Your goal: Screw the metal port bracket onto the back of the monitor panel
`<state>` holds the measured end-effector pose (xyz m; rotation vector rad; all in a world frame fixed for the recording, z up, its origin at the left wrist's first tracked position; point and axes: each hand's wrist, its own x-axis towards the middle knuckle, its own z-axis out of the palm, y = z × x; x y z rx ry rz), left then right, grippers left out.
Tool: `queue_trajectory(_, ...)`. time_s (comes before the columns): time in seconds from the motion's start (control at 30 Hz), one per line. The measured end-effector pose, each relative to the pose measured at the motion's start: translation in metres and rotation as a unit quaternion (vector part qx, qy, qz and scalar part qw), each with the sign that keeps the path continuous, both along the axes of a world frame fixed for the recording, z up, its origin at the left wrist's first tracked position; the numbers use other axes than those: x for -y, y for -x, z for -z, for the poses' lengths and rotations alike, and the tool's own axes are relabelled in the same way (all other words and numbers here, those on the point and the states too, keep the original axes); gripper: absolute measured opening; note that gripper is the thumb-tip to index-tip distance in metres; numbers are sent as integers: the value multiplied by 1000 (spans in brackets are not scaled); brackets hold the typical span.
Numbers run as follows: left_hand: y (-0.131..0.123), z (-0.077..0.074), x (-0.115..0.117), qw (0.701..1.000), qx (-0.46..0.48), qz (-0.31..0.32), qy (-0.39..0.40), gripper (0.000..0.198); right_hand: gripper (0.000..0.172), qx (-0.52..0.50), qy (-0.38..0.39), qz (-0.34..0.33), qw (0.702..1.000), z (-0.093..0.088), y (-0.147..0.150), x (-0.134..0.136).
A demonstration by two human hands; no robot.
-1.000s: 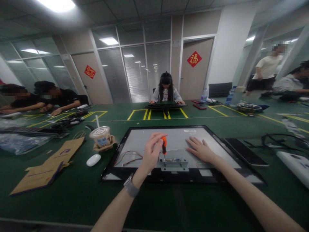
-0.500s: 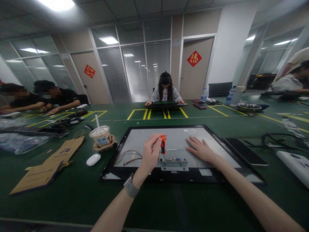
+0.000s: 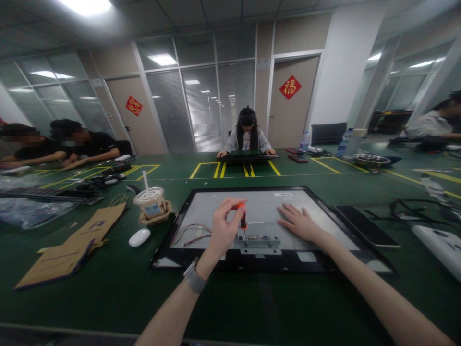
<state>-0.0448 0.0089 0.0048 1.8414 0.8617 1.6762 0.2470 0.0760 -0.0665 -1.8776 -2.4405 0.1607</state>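
Note:
My left hand [image 3: 226,223] pinches the handle of an orange and black screwdriver [image 3: 243,222], which stands upright. Its shaft points down at the left end of a metal bracket [image 3: 260,246] with ports on it; whether the tip sits in a screw is too small to tell. The bracket is at the near edge of a black-framed display panel [image 3: 205,204] lying on its face, grey back upward. Flat on the right part of that back rests my right hand [image 3: 298,222], fingers spread and holding nothing. Thin wires [image 3: 194,230] lie on the panel left of my left hand.
Left of the panel are a drink cup with straw [image 3: 149,204], a white mouse [image 3: 139,237] and a brown paper bag [image 3: 77,247]. A black phone-like slab [image 3: 365,226] and a white device [image 3: 439,247] lie to the right. Across the table [image 3: 118,298], a person [image 3: 247,132] holds another panel.
My left fingers have shifted slightly around the screwdriver handle and now cover more of it. My right hand stays put on the panel.

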Motion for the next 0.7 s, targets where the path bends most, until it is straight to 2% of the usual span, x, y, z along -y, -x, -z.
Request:
queue_trajectory(0.13,0,1,-1,998,2,-54,-14,10,75,-2,-3,-2,1000,-1,1,1)
queue_trajectory(0.27,2,1,0,1000,5,-1,-6,28,75,2,0,1,1000,0,1,0)
queue_trajectory(0.37,1,0,1,1000,5,23,6,28,74,-2,-3,1,1000,1,0,-1)
queue_trajectory(0.57,0,1,-1,997,-1,-80,-21,10,74,-4,-7,-3,1000,2,0,-1)
queue_trajectory(0.7,1,1,-1,998,-2,-53,-18,27,74,-2,-10,1,1000,1,0,0)
